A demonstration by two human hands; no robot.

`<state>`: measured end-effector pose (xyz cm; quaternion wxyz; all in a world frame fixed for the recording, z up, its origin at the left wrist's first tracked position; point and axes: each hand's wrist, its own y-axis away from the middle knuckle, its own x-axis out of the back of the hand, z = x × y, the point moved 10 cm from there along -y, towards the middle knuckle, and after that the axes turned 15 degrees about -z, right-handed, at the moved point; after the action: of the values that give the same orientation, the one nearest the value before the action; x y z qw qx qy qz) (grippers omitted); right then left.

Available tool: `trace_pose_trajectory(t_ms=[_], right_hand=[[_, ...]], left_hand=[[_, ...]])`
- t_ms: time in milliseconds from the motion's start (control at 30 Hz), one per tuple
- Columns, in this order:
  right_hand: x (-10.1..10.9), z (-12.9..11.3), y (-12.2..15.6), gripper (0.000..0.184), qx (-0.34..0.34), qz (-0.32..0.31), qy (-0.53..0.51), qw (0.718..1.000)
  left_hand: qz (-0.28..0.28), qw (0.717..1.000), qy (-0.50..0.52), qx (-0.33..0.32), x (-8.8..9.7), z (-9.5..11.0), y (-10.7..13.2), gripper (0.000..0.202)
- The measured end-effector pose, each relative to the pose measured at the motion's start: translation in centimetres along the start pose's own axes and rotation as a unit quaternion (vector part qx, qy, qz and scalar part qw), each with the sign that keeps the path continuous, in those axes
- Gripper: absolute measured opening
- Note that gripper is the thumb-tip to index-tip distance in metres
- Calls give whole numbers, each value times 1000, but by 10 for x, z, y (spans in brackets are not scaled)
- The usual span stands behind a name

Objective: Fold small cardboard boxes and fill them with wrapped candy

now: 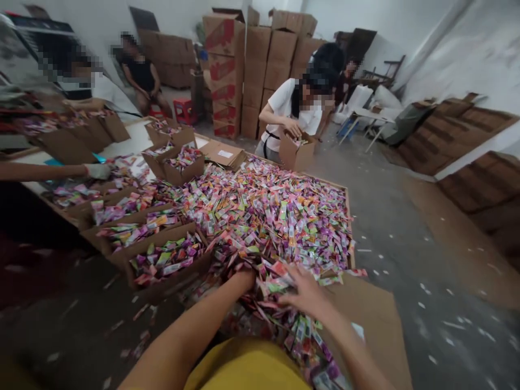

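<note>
Both hands are dug into the near edge of the sachet pile (276, 216), the left hand (244, 280) buried, grip untellable, the right hand (304, 292) spread open, several cardboard boxes (162, 260) already filled, most sachets unsorted.

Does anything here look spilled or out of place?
Yes. Small scraps and packets lie scattered across the grey floor right of the table. The sachet heap spills over its near edge, where both hands, left and right, dig in.
</note>
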<state>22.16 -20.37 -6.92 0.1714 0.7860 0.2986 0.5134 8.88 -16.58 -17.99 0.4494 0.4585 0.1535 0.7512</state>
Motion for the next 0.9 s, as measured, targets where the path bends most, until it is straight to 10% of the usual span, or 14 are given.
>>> trace_pose_trajectory(t_ms=[200, 367, 467, 600, 767, 900], right_hand=[[-80, -45, -14, 49, 48, 17, 175, 983], [-101, -35, -41, 30, 51, -7, 149, 988], [-79, -20, -31, 38, 100, 42, 40, 993], [3, 26, -21, 10, 109, 167, -192, 961], [81, 76, -24, 72, 11, 292, -254, 922], [23, 96, -21, 120, -74, 239, -187, 950]], left_hand=[[-4, 995, 91, -44, 7, -15, 20, 15], [192, 964, 182, 12, 50, -66, 70, 38], [259, 936, 226, 70, 46, -94, 71, 58], [228, 928, 277, 100, 25, -111, 44, 52], [216, 908, 340, 115, 12, -119, 43, 39], [211, 888, 389, 123, -14, -121, 67, 60]])
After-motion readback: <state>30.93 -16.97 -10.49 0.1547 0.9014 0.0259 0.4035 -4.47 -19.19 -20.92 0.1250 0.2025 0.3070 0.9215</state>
